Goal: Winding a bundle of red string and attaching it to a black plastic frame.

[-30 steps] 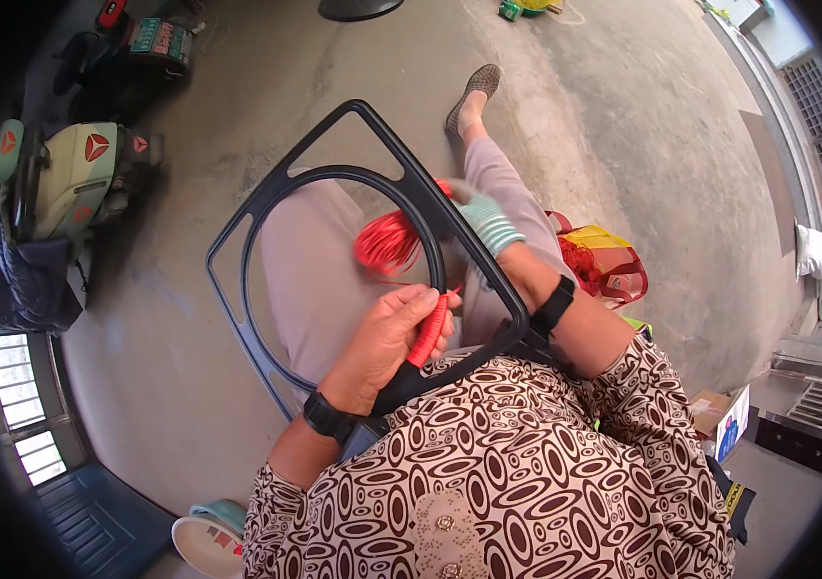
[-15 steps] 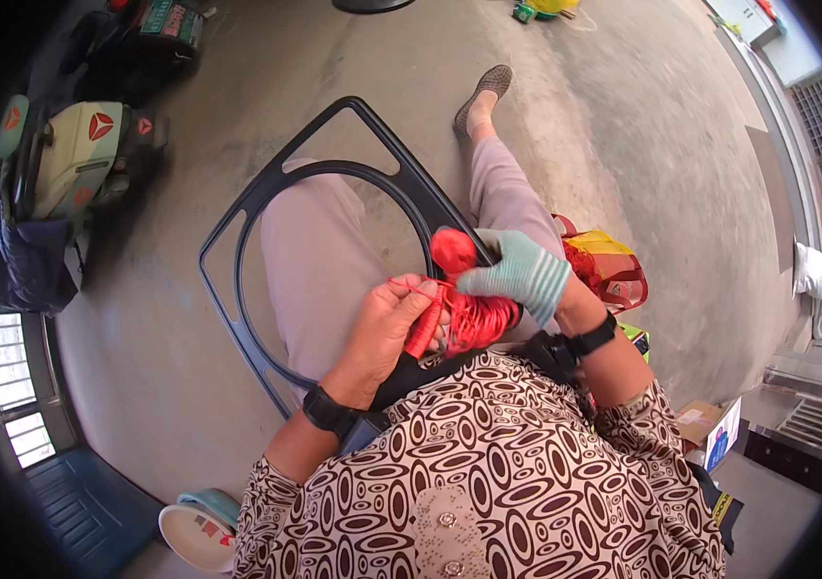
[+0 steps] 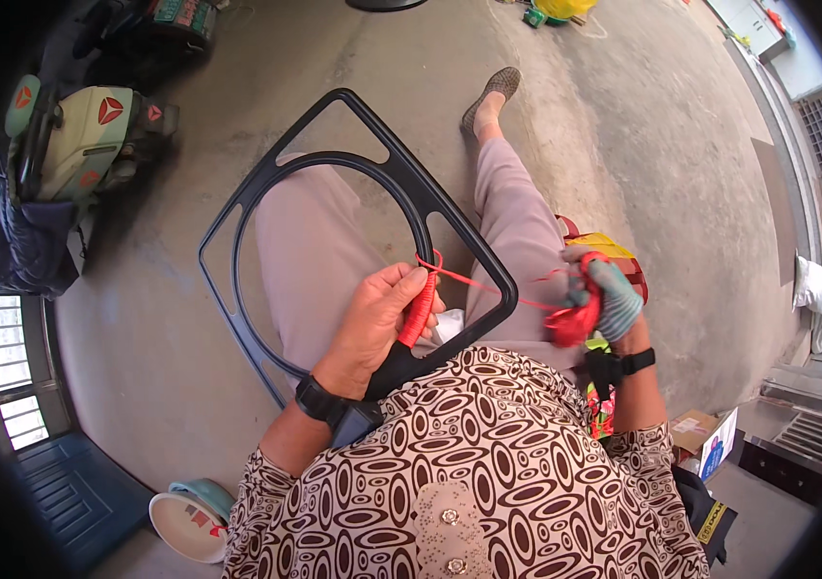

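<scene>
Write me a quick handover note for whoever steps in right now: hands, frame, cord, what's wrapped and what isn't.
Left hand: bare, gripping the black frame on the lap, thumb pinning the red wrapping.
Right hand: gloved, out to the right, holding the red cord bundle; one strand runs taut to the frame.
Done: a short stretch of the inner ring is wrapped.
Left: the rest of the frame shows bare black.

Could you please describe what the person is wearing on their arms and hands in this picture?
The left hand is bare, with a black band on its wrist. The right hand wears a pale green knitted glove, and a black wristwatch sits behind it. Both arms come out of short sleeves in a brown and cream oval print.
</scene>
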Motion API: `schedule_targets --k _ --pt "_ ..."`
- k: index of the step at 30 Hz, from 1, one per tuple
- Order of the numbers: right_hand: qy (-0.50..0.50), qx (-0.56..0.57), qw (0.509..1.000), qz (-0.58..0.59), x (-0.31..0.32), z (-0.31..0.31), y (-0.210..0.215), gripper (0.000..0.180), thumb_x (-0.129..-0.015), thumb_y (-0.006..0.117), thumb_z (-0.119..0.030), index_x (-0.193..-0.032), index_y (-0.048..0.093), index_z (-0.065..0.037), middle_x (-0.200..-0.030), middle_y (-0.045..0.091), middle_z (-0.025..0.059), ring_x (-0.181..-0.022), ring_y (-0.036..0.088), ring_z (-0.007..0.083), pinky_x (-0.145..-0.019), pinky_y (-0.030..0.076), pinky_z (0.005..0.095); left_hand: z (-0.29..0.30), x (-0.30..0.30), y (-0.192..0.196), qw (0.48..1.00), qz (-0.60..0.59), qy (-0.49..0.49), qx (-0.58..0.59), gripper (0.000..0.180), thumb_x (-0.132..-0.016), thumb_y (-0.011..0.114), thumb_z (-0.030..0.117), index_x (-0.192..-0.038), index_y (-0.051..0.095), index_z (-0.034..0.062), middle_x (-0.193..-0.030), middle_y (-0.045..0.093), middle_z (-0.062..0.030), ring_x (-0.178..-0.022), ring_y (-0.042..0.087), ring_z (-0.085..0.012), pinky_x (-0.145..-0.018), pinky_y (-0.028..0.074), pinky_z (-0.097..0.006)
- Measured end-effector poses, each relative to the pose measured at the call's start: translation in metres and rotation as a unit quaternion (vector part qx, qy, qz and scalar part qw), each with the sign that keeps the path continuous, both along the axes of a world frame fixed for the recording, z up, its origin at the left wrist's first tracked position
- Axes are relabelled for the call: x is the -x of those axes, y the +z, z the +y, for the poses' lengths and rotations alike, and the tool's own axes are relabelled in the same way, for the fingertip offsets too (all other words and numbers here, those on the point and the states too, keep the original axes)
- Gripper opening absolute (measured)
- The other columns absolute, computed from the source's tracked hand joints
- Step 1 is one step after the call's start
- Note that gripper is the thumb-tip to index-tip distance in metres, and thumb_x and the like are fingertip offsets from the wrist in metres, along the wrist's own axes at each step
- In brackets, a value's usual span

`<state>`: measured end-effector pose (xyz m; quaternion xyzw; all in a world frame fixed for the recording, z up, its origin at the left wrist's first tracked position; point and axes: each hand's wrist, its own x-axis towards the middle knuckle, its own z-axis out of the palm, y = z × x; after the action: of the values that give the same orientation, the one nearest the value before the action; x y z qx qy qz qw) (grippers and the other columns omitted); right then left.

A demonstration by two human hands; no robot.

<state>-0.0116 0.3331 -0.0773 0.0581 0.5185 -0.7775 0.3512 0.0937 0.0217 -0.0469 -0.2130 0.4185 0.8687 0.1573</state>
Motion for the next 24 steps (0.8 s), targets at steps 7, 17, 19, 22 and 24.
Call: schedule_targets --k 7,17,19,22,24 --pt "-0.093 -0.100 0.989 -0.052 0.024 0.028 -0.013 0.035 -0.089 0.059 -0.036 -0.104 0.059 -0.005 -0.066 0.049 -0.0007 -0.055 0.048 0.0112 -0.059 0.049 0.0282 -0.001 0.004 0.002 0.999 -0.006 -0.009 -0.030 0.020 -0.095 0.053 0.026 -0.092 0.053 0.0059 -0.075 0.063 -0.0088 -0.058 0.060 -0.0141 -0.052 0.051 -0.025" --pt "-0.004 -0.340 0.867 0.364 0.050 -0.136 0.007 0.044 -0.077 0.071 -0.028 -0.110 0.062 -0.001 -0.092 0.066 0.0146 -0.084 0.062 0.0191 -0.078 0.049 0.0298 0.003 0.010 0.002 0.998 0.003 -0.028 -0.049 0.014 -0.094 0.052 0.017 -0.085 0.052 0.0054 -0.079 0.064 -0.0118 -0.065 0.062 -0.0170 -0.059 0.053 -0.027" --pt "-0.073 -0.272 0.921 0.271 0.043 -0.166 0.006 0.040 -0.082 0.067 -0.027 -0.110 0.062 0.000 -0.090 0.067 0.0131 -0.083 0.063 0.0182 -0.073 0.050 0.0277 0.005 0.008 -0.001 0.996 0.003 -0.048 -0.071 0.016 -0.094 0.052 0.019 -0.090 0.054 0.0028 -0.082 0.064 -0.0114 -0.066 0.062 -0.0156 -0.060 0.053 -0.027" --pt "0.107 0.284 0.952 -0.031 0.048 -0.161 -0.025 0.036 -0.089 0.059 -0.026 -0.114 0.059 0.000 -0.091 0.066 0.0116 -0.080 0.063 0.0174 -0.070 0.051 0.0260 0.008 0.007 0.001 0.991 -0.032 -0.071 -0.107 0.021 -0.095 0.053 0.020 -0.100 0.056 0.0003 -0.082 0.064 -0.0111 -0.066 0.062 -0.0153 -0.060 0.053 -0.027" --pt "0.147 0.233 0.959 -0.064 0.029 -0.161 -0.026 0.038 -0.091 0.057 -0.028 -0.116 0.057 0.000 -0.094 0.066 0.0132 -0.078 0.064 0.0193 -0.070 0.051 0.0271 0.005 0.004 -0.008 0.990 -0.024 -0.075 -0.116 0.028 -0.095 0.053 0.022 -0.109 0.056 -0.0012 -0.086 0.065 -0.0120 -0.067 0.063 -0.0154 -0.062 0.054 -0.026"
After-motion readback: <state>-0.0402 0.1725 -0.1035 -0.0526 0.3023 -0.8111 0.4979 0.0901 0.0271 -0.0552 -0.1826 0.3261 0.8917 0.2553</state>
